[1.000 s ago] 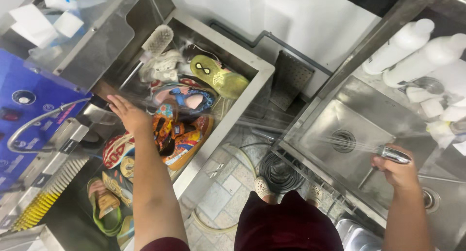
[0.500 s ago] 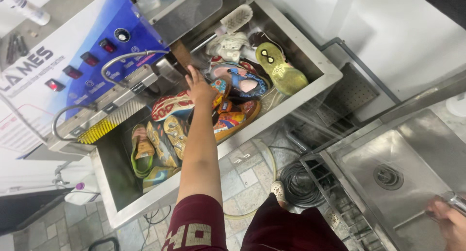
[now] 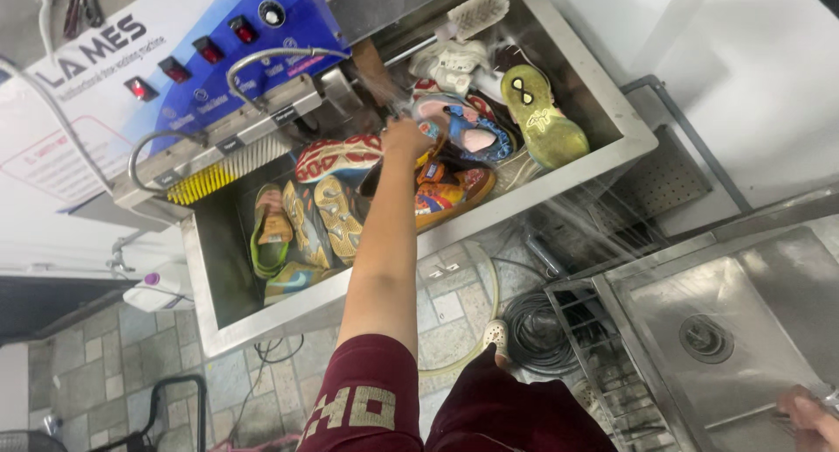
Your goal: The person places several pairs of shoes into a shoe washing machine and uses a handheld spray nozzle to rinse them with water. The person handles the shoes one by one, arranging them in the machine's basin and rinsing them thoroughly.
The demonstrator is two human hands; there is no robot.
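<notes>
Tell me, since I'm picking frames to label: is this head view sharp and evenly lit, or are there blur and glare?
Head view: light even, shoes in the steel tub sharp; left hand slightly soft; spray streaks smear across the tub's rim; sheen on the sink; right hand cut by the corner.

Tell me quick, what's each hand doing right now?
Left hand: reaching among shoes in the metal tub; grip cannot be told.
Right hand: mostly out of frame; cannot be told.

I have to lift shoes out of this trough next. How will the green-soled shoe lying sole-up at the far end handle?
The green-soled shoe probably lifts stiffly, given its thick moulded sole. Water spray crosses the steel trough, so it is likely wet and slippery. It leans on neighbouring shoes, which may shift.
</notes>
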